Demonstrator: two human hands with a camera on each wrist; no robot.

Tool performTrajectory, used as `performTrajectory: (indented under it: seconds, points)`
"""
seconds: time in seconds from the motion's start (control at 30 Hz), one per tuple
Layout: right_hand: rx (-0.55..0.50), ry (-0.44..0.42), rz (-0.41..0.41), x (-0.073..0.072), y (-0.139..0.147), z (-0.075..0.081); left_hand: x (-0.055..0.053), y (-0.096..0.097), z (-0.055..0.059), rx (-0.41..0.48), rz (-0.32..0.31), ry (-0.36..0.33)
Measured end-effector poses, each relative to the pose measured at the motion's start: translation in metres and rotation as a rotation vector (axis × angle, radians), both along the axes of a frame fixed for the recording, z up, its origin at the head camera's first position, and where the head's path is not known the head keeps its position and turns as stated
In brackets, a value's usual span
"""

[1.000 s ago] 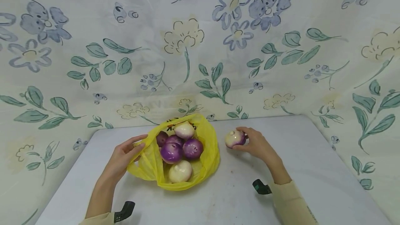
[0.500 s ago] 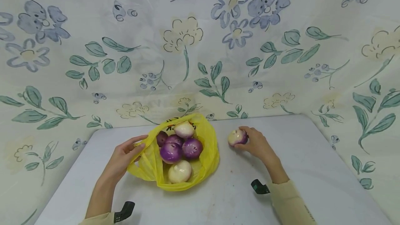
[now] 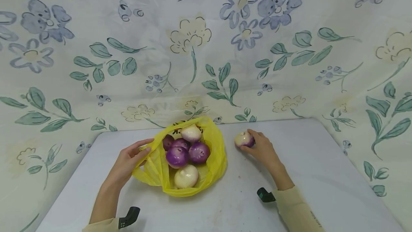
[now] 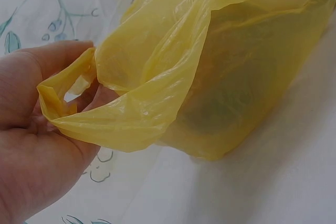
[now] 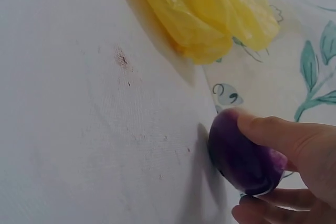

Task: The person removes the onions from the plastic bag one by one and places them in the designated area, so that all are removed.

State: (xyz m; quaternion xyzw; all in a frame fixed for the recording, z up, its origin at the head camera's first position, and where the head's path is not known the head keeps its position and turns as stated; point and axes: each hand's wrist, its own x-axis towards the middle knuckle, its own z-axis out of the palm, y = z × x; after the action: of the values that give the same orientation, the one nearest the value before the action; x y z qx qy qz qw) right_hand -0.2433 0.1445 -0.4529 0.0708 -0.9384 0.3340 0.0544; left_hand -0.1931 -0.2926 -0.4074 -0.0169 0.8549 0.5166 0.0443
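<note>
Broadly, a floral cloth point(image 3: 222, 46) fills the upper part and both sides of the head view, with a white surface point(image 3: 238, 207) across the bottom. Left of centre on it sits a yellow bag point(image 3: 219, 164), its mouth spread. Two beige sleeves point(image 3: 296, 207) enter from the lower edge. Of the hands, the left hand point(image 3: 128, 160), at lower left, holds the bag's edge between thumb and fingers; the right hand point(image 3: 264, 150), right of centre, grips a purple-and-white vegetable point(image 3: 243, 139), which is apart from the bag; I cannot tell whether it touches the surface. Inside the bag, six others point(image 3: 186, 176) show, four purple and two mostly white. Black devices point(image 3: 129, 217) jut from both cuffs, and tiny specks point(image 5: 121, 58) dot the surface.
</note>
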Motion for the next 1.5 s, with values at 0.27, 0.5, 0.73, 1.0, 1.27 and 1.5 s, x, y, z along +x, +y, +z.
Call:
performTrajectory:
  seconds: [0.27, 0.5, 0.73, 1.0, 1.27, 1.5]
  points:
    - [0.008, 0.013, -0.024, -0.004, -0.001, -0.004, -0.001, 0.002, 0.000, 0.012, 0.000, -0.002]
    - [-0.005, 0.015, -0.015, -0.008, 0.000, -0.005, -0.001, 0.003, 0.000, 0.010, 0.004, -0.002]
    - [-0.004, 0.019, -0.006, -0.008, 0.002, -0.007, -0.001, 0.003, 0.001, 0.016, 0.002, -0.010]
    - [0.000, 0.021, 0.000, -0.006, 0.004, -0.005, -0.001, 0.002, 0.000, 0.014, -0.006, 0.005]
    - [0.010, -0.016, -0.013, -0.004, 0.005, 0.002, -0.001, 0.002, 0.000, 0.020, -0.006, 0.007]
    - [0.017, -0.020, -0.013, -0.002, 0.005, 0.003, -0.001, 0.001, 0.000, 0.026, -0.003, 0.001]
